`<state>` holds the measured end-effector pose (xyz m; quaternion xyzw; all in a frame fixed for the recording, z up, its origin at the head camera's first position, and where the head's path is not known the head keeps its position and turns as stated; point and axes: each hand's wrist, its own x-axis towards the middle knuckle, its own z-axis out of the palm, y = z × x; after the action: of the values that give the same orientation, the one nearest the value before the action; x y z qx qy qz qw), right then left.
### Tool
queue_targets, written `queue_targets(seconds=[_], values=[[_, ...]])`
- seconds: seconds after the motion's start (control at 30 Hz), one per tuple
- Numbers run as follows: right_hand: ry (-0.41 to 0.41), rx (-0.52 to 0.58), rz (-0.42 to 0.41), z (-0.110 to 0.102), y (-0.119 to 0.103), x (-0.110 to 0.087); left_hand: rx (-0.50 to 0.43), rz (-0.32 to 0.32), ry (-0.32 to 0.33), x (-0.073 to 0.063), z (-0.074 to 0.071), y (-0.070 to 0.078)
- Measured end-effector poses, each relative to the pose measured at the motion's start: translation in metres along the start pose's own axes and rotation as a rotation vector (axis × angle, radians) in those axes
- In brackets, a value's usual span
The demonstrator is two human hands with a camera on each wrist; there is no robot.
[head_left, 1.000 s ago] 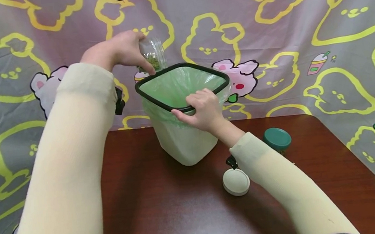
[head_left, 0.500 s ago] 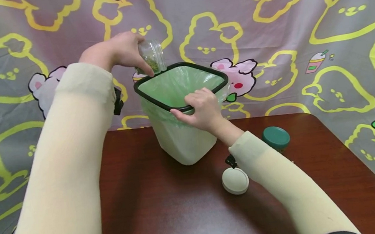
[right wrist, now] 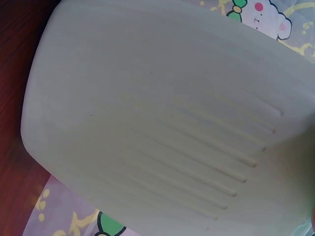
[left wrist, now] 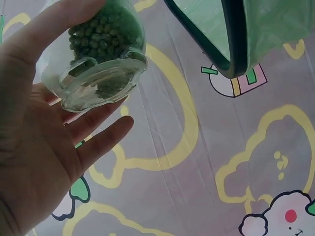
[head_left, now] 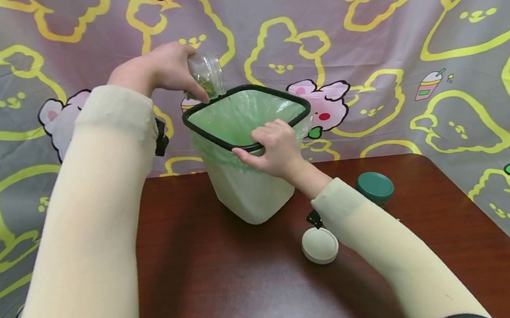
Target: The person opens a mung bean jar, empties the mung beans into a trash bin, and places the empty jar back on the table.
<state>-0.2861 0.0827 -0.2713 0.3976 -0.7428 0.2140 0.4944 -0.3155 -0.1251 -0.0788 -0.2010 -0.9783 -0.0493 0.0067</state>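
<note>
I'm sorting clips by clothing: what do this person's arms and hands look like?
The left sleeve and right sleeve are long and pale cream, with broad cuffs. Small black fittings show beneath both cuffs. The left hand and right hand are ungloved.

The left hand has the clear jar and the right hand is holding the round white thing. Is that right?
Not quite: the right hand grips the black rim of the bin; the round white thing lies on the table, as the head view shows. The left hand does hold the clear jar.
</note>
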Motion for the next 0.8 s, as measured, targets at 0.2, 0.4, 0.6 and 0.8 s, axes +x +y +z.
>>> queue_targets(seconds=[0.2,0.4,0.6,0.8], values=[[-0.002,0.0,-0.001,0.0001,0.0005,-0.0002,-0.019,0.012,-0.007,0.0001,0.0025,0.0003],[-0.004,-0.001,-0.002,0.0006,0.0009,-0.0001,-0.022,0.002,-0.01,0.0009,0.0038,-0.0001],[0.008,-0.009,-0.008,0.0001,0.0018,0.0005,-0.015,-0.002,0.001,0.0016,0.0033,0.0008],[0.005,-0.012,-0.006,0.0034,0.0023,-0.0018,-0.01,-0.007,0.0,0.0005,0.003,-0.0014]])
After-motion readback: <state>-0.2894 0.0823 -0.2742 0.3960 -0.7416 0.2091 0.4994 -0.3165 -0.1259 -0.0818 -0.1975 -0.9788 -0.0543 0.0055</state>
